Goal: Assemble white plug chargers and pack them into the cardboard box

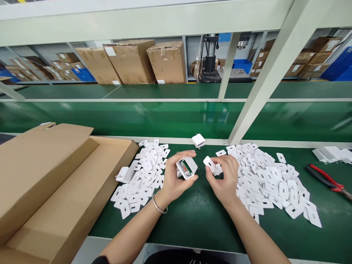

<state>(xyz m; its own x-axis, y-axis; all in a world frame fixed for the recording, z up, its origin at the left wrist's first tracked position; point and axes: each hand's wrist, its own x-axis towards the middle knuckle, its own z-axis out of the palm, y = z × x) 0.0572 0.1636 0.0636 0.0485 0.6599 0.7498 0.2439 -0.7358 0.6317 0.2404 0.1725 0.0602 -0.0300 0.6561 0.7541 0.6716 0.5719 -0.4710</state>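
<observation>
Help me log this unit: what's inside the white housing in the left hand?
Inside the white housing, a green board and a reddish-orange part show through its open end; its walls hide anything deeper.

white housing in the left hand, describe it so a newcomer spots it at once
From the open cardboard box on the green table, go right, past the pile of white plates, to the left hand. It grips the white housing, set apart from its white neighbours by the green board showing in its open end.

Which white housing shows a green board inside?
The housing in the left hand: its open end shows the green board; no other housing shows one.
</observation>
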